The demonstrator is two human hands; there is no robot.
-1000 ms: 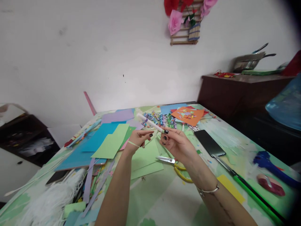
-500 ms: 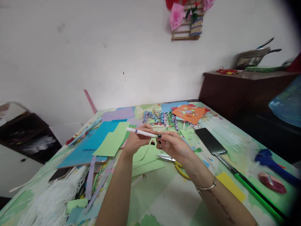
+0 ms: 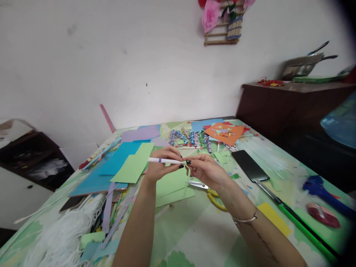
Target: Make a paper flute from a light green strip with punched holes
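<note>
A white pen with a purple band point(image 3: 164, 160) lies nearly level between my hands. My left hand point(image 3: 160, 167) has its thumb and fingers closed around the barrel. At the pen's right end, the fingertips of my right hand point(image 3: 207, 168) pinch a narrow light green paper strip point(image 3: 189, 171), which curls down below the pen tip. Under my hands lie light green paper sheets point(image 3: 174, 183). Yellow-handled scissors point(image 3: 214, 198) rest on the table just below my right hand, blades pointing left.
Blue sheets point(image 3: 116, 163) and white yarn point(image 3: 61, 230) lie on the left. Small paper rolls point(image 3: 191, 137) and an orange sheet point(image 3: 225, 132) are at the back. A black phone point(image 3: 249, 165), a green cutter point(image 3: 300, 222) and a blue glue gun point(image 3: 322, 193) lie on the right.
The pen has moved slightly left and down and is more level. The green strip's hanging end has swung from the left of my right fingertips to beneath them.
</note>
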